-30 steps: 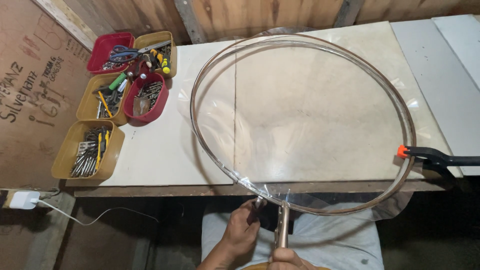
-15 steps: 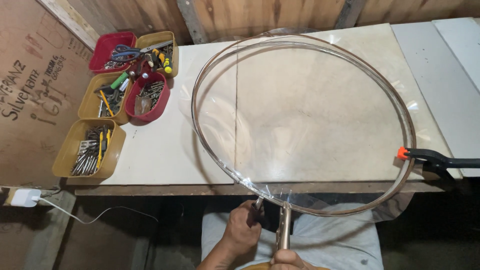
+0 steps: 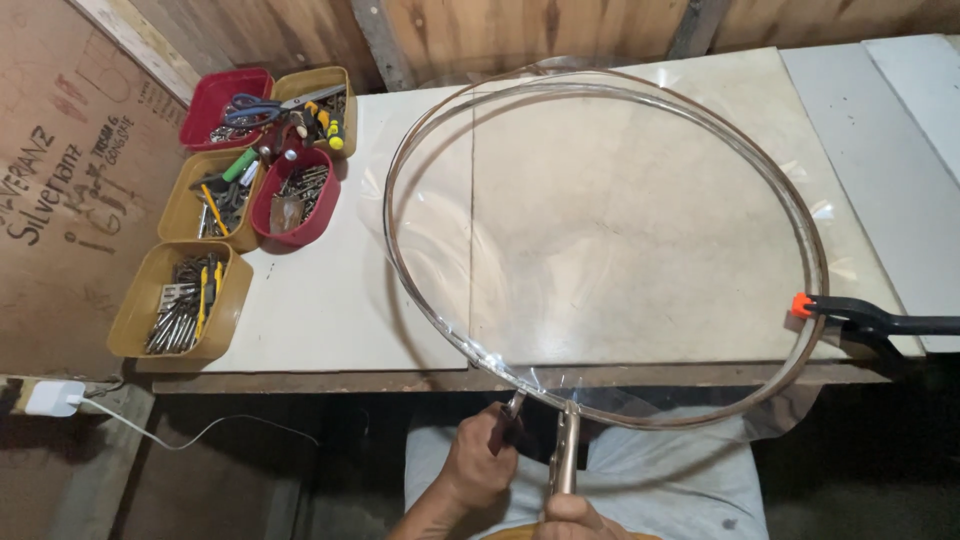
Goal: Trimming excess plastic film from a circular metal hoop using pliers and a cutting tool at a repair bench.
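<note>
While the left hand (image 3: 480,465) grips a small tool (image 3: 508,418) at the hoop's (image 3: 600,250) near rim, the right hand (image 3: 572,515) clamps its handle (image 3: 565,455); fastening seems underway, needing steady pressure beside the film (image 3: 590,385).

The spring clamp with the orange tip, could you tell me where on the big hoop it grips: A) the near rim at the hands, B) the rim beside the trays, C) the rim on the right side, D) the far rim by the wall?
C: the black spring clamp bites the hoop on its right side, at the table's front edge.
</note>
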